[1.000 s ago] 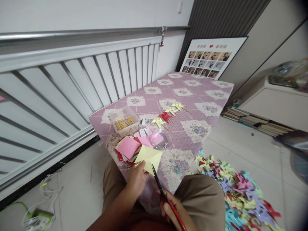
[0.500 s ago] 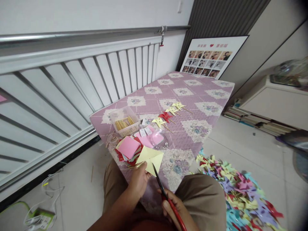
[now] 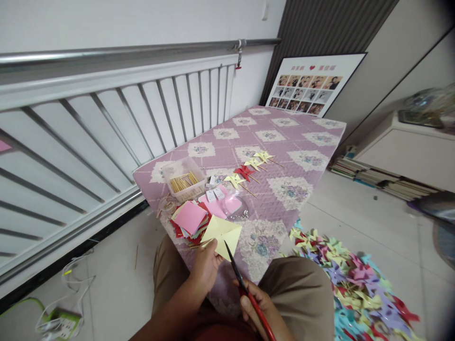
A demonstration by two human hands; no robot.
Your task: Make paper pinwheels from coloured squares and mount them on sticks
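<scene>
Just now left hand (image 3: 205,265) pinches yellow paper (image 3: 222,233), right hand (image 3: 256,308) grips red scissors (image 3: 245,289); no writing legible.

Pale yellow paper square (image 3: 222,235), red-handled scissors (image 3: 249,296), mauve floral quilt (image 3: 284,156).

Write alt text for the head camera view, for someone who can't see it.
The left hand holds a yellow paper square while the right hand points red-handled scissors at its lower corner. Behind lie a stack of coloured paper, a tub of sticks and finished pinwheels on a purple quilted mat.
</scene>
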